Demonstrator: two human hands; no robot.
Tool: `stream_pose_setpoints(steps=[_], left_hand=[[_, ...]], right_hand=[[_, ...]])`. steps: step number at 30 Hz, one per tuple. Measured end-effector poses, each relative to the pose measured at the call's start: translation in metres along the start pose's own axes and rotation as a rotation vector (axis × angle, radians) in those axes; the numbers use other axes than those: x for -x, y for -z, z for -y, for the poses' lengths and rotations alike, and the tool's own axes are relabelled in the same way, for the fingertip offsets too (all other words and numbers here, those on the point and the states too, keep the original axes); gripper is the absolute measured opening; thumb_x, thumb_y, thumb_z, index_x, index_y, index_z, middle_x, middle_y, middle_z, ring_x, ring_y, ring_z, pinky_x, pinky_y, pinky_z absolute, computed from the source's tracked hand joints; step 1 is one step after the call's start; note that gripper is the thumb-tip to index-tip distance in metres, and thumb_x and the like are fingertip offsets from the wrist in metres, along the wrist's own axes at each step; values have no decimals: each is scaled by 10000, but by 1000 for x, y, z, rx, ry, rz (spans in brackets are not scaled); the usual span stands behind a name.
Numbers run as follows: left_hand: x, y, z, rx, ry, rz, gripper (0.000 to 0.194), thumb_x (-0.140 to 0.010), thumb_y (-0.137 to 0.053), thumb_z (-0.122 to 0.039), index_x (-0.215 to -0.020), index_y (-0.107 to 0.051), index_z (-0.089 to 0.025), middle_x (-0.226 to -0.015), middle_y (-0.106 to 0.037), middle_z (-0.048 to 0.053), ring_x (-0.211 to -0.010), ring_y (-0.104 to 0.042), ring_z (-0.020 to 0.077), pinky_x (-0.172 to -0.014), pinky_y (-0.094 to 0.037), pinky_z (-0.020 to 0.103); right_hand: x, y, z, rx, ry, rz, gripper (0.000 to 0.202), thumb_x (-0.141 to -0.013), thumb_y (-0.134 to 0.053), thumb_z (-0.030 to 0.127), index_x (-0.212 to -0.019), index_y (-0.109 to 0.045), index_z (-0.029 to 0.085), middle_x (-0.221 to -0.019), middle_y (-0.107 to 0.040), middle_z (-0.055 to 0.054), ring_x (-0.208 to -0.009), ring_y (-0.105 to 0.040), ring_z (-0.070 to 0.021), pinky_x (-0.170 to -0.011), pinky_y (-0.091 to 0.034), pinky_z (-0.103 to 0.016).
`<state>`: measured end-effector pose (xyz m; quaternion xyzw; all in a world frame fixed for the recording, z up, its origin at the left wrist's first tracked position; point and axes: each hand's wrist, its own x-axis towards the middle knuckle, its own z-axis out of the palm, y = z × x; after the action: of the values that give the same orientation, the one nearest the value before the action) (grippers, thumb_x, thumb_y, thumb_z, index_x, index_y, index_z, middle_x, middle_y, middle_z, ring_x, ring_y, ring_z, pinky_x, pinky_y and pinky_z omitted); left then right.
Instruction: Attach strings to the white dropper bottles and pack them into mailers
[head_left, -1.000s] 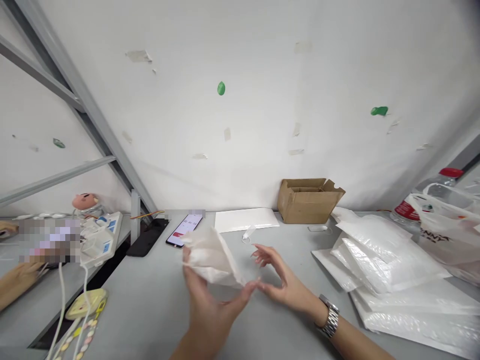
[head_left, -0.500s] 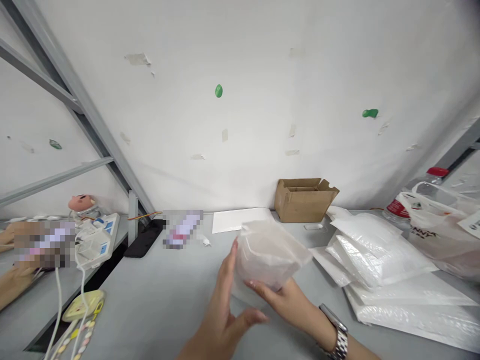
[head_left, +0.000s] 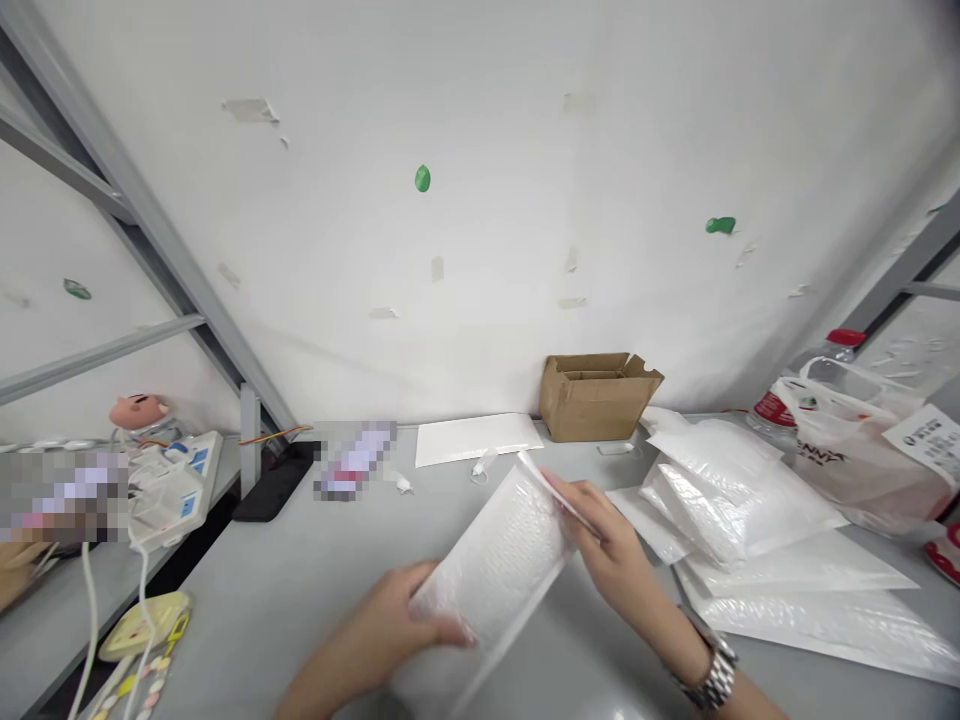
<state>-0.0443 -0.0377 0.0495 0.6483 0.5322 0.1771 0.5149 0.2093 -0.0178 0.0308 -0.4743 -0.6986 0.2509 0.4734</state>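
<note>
A white bubble mailer [head_left: 499,565] is held at a slant above the grey table, its bubbled face turned up towards me. My left hand [head_left: 397,620] is closed round its lower left edge, thumb on top and fingers underneath. Up at the right edge, near the far end, my right hand [head_left: 600,530] grips the mailer, with a metal-banded watch [head_left: 709,665] on that wrist. The mailer's lower end is blurred, and whether anything lies inside cannot be seen.
Several more white bubble mailers [head_left: 817,620] are piled at the right, beside a plastic bag [head_left: 847,470]. Behind stand a cardboard box [head_left: 596,410] and a flat white mailer [head_left: 476,440]. A black phone-like slab [head_left: 274,487] lies left. Another person's hand [head_left: 19,570] shows far left.
The mailer has turned from end-on and bulging to a flatter, lengthwise slant. My left hand has moved down and left and closed on it; my right hand has risen to its far edge.
</note>
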Motion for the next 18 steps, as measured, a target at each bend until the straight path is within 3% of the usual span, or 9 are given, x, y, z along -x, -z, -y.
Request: stream_pose_setpoints(steps=[2,4,7,10,12,14,16,18], left_hand=[[-8,2,8,-234,-11,-262,420,-730,-598,-385,-1123,-600,-236,-1121,-654,43,-1067,-564,268,-920,-417,400],[-17,-4,17,-482,-55,-432,494,-781,-521,-436,-1227,-523,-224,-1257,-567,90,-1202,-463,288,-999,-329,469],[-31,-23,31,-742,-195,-407,616,-803,-475,-514,-1331,-397,-206,-1387,-424,117,-1308,-317,292,-1027,-282,499],[-44,-28,42,-920,-302,-435,585,-836,-420,-525,-1337,-384,-225,-1411,-388,113,-1315,-308,280,-1011,-316,477],[-55,-17,45,-1035,-286,-541,497,-870,-411,-434,-1311,-422,-207,-1398,-406,126,-1287,-359,277,-999,-338,453],[-69,4,44,-1149,-225,-613,405,-888,-373,-209,-1282,-459,-172,-1379,-424,144,-1247,-416,264,-988,-354,418],[-83,27,42,-1257,-164,-584,489,-816,-327,4,-1260,-478,-135,-1369,-431,161,-1246,-416,264,-968,-366,406],[-94,45,39,-1315,-94,-495,481,-795,-328,34,-1214,-511,-116,-1322,-480,167,-1230,-430,274,-934,-386,408]], right_hand=[[11,-8,-11,210,82,88,402,-893,-372,241,-1270,-498,293,-914,-587,-81,-785,-579,-201,-691,-503,-340],[23,-19,-17,375,100,195,346,-884,-425,267,-1200,-567,259,-893,-582,-95,-750,-576,-212,-669,-503,-352],[30,-26,-19,452,106,349,269,-859,-514,349,-1069,-638,236,-879,-585,-82,-768,-577,-212,-691,-503,-339],[15,-13,-21,490,106,334,298,-910,-427,345,-1118,-604,226,-967,-583,-79,-880,-575,-189,-786,-483,-297],[-6,1,-27,680,67,241,318,-927,-388,301,-1164,-570,194,-1030,-572,-99,-949,-555,-197,-831,-458,-299],[-28,14,-38,1032,-54,187,296,-903,-424,230,-1145,-579,157,-1053,-571,-125,-968,-542,-232,-812,-449,-324],[-47,23,-51,1141,-153,134,289,-861,-401,85,-1056,-614,79,-1009,-579,-185,-949,-539,-291,-750,-441,-376],[-59,26,-64,1196,-232,81,304,-831,-367,16,-994,-623,27,-959,-582,-224,-925,-540,-319,-706,-425,-390]])
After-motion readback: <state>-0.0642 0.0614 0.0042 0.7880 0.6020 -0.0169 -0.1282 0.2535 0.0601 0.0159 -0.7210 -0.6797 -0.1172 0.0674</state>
